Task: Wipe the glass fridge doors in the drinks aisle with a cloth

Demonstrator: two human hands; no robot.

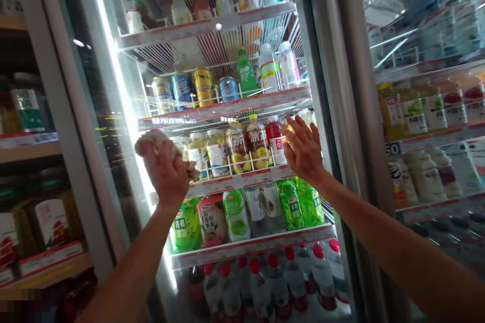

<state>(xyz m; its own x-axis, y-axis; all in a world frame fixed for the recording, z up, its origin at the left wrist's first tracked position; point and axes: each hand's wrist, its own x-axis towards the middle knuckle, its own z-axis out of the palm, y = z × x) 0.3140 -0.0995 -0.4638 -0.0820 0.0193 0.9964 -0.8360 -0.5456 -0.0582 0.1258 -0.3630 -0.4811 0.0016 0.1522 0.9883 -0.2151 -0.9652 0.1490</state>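
Observation:
I face a glass-door drinks fridge (329,86) full of bottles and cans. My left hand (166,169) is closed round a crumpled pale cloth (153,140) and presses it against the glass near the door's left edge, at the height of the third shelf. My right hand (303,151) lies flat on the glass with its fingers spread, near the door's right edge, in front of the tea bottles (238,146).
Wire shelves hold cans (204,86), green bottles (290,204) and red-capped bottles (261,282). A second fridge door (424,111) stands to the right. Wooden shelves (30,149) with jars are at the left.

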